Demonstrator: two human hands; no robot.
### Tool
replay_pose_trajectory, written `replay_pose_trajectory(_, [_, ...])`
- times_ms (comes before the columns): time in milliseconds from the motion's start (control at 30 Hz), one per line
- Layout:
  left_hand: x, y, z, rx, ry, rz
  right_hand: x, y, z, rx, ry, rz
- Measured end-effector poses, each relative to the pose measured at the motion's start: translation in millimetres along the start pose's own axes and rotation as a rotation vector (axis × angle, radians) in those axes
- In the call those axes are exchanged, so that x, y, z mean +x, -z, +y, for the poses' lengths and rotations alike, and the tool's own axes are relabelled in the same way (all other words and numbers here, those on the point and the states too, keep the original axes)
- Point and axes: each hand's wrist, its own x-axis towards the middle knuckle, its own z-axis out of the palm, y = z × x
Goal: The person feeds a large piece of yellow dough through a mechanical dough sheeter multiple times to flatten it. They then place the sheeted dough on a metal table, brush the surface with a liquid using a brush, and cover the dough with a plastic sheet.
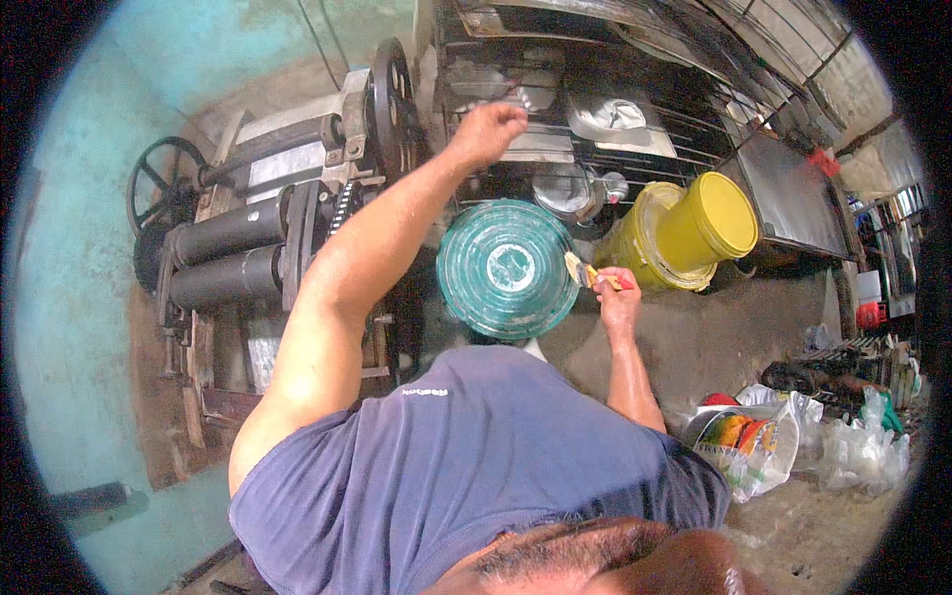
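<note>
My right hand (619, 291) grips a flat paintbrush (593, 276) with a yellow and red handle. Its pale bristles are at the right rim of a round teal plastic tub or lid (476, 286), ringed and smeared with white; the picture does not settle which. My left hand (487, 134) is stretched out over a dark metal rack (684, 160), fingers curled and blurred by motion. Whether it holds anything cannot be made out. Under and beyond it a flat metal tray (537, 147) rests on the rack. A white cloth-like item (613, 115) lies to its right.
On the left stands a heavy roller machine (227, 234) with a handwheel (160, 175) and a dark flywheel (393, 104). Yellow buckets (699, 223) stand right of the teal piece, near a round metal pan (563, 192). Plastic bags (863, 454) lie on the right floor.
</note>
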Motion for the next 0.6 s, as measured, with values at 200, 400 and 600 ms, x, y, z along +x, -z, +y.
replay_pose_trajectory(200, [72.1,-9.3,20.0,0.003,-0.015,-0.011,12.7,25.1,13.1,0.005,0.023,0.104])
replay_pose_trajectory(400, [188.4,-52.0,33.7,-0.828,0.302,0.032,-23.0,88.1,7.7,-0.047,-0.081,0.271])
replay_pose_trajectory(600, [255.2,-78.1,29.8,-1.016,0.313,0.186,10.5,123.2,-26.3,0.091,-0.034,0.371])
